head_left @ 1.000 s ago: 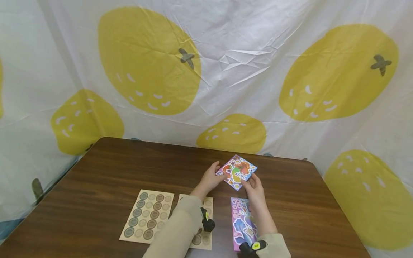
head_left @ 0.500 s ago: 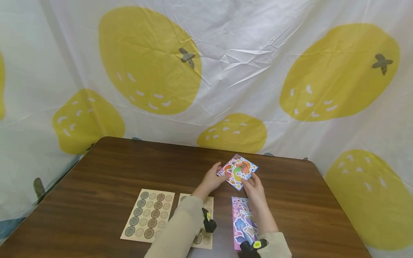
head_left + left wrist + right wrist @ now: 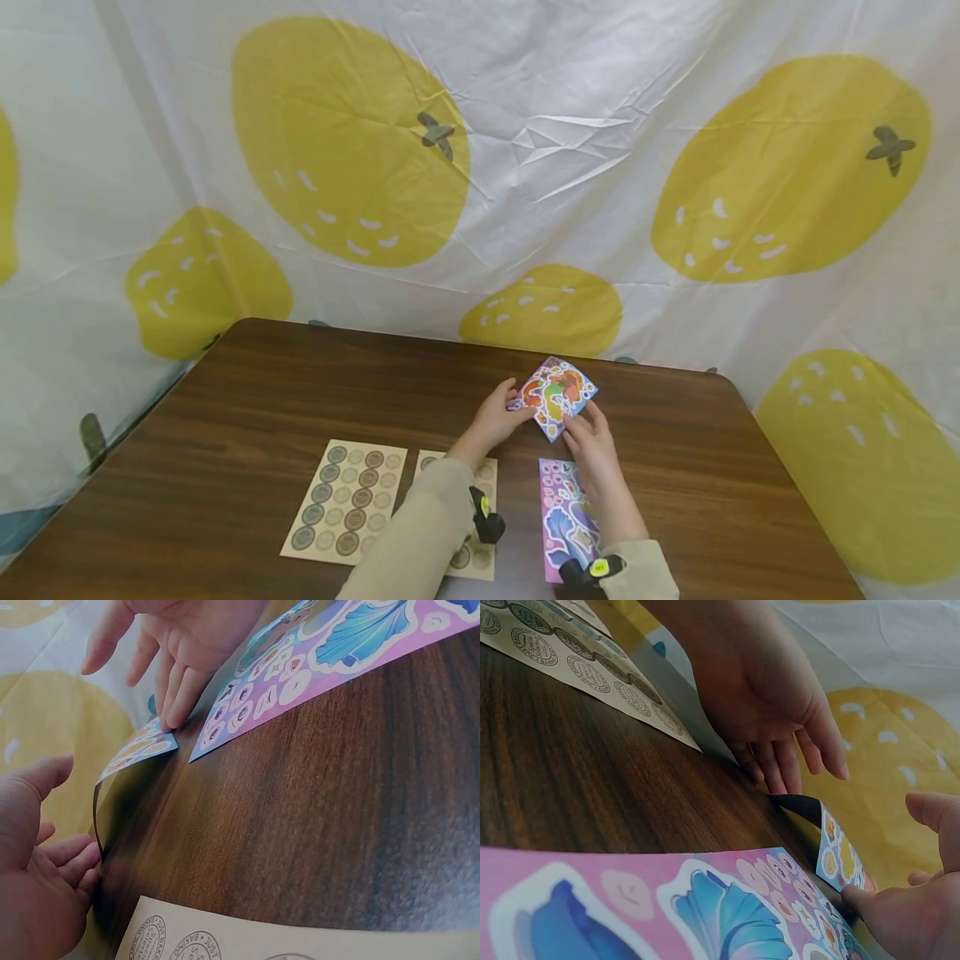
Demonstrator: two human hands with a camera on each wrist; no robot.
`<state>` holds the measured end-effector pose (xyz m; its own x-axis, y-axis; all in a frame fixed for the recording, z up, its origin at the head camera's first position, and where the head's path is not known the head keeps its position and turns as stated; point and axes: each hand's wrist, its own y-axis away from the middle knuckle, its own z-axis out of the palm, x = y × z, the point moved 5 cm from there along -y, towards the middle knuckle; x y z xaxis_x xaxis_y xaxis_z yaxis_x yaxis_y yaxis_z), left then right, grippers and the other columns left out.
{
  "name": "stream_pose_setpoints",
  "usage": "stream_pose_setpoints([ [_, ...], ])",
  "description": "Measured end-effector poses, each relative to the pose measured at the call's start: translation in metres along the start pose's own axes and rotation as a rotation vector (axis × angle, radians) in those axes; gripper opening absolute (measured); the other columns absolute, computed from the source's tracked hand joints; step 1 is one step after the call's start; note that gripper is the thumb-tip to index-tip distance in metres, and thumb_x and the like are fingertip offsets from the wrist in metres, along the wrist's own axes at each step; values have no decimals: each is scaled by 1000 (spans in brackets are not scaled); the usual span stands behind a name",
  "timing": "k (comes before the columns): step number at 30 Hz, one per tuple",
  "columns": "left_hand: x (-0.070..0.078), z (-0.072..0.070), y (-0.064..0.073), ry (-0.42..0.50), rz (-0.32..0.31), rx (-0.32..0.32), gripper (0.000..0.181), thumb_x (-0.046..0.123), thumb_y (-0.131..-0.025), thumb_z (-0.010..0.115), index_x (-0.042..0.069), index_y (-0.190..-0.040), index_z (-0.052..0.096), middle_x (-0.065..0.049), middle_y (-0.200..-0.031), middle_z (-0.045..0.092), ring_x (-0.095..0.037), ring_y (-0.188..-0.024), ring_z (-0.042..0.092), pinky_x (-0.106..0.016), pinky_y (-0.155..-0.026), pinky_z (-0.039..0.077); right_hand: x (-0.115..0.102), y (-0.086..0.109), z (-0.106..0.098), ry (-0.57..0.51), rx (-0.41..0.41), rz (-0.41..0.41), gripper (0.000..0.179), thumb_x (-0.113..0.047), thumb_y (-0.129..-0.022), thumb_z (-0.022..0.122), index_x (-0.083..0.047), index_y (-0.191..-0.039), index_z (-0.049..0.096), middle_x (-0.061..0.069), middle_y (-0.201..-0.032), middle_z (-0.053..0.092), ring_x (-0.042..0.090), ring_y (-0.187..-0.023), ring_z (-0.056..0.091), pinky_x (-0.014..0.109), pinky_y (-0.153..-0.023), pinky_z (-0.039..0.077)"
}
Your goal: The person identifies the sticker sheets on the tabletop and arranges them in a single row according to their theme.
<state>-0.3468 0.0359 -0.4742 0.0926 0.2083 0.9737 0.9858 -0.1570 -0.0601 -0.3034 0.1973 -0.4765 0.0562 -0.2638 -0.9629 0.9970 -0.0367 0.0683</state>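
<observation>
A small colourful sticker sheet lies between both hands near the table's far side. It bows upward in the middle, as the wrist views show. My left hand touches its left edge with the fingertips, the thumb held apart from the sheet in the left wrist view. At the near right edge, my right hand touches it with fairly straight fingers, the thumb raised clear of it in the right wrist view. The underside of the bent sheet is dark. A larger purple-pink sticker sheet lies partly under my right forearm.
Two beige sheets of round stamp-like stickers lie at the left: one fully seen sheet, and a second beige sheet partly hidden by my left sleeve. The brown wooden table ends against a lemon-print cloth.
The small sticker sheet has gone from nearly flat to bowed as its edges come slightly closer together. Both hands stay almost in place; the other sheets lie as before.
</observation>
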Motion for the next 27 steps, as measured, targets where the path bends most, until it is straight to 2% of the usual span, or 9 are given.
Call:
stream_pose_setpoints([
  [5, -1, 0, 1, 42, 1, 0, 69, 14, -89, 67, -8, -144, 30, -29, -138, 44, -38, -123, 47, -44, -100, 41, 1, 0, 3, -25, -39, -11, 80, -4, -98, 49, -3, -150, -12, 35, -148, 10, 38, -137, 24, 41, -112, 23],
  [10, -3, 2, 0, 44, 1, -9, 68, 13, -91, 65, -9, -144, 29, -29, -137, 44, -38, -122, 48, -44, -100, 42, 1, -1, 3, -1, -53, 12, 80, -4, -99, 47, -5, -150, -15, 35, -151, 4, 38, -139, 22, 43, -113, 21],
  [18, -3, 4, 2, 48, 6, -10, 65, 12, -92, 63, -9, -143, 29, -31, -131, 50, -38, -119, 52, -44, -99, 43, 2, -3, 4, 91, -57, 39, 77, -7, -99, 46, -3, -151, -11, 29, -151, 20, 35, -131, 32, 44, -108, 28],
  [27, -5, 6, 2, 54, 1, -9, 66, 14, -92, 64, -8, -144, 30, -27, -125, 57, -36, -115, 55, -43, -98, 44, 1, -4, 7, 226, -40, 59, 76, -9, -100, 47, 2, -149, -10, 33, -149, 21, 39, -135, 30, 48, -107, 30],
])
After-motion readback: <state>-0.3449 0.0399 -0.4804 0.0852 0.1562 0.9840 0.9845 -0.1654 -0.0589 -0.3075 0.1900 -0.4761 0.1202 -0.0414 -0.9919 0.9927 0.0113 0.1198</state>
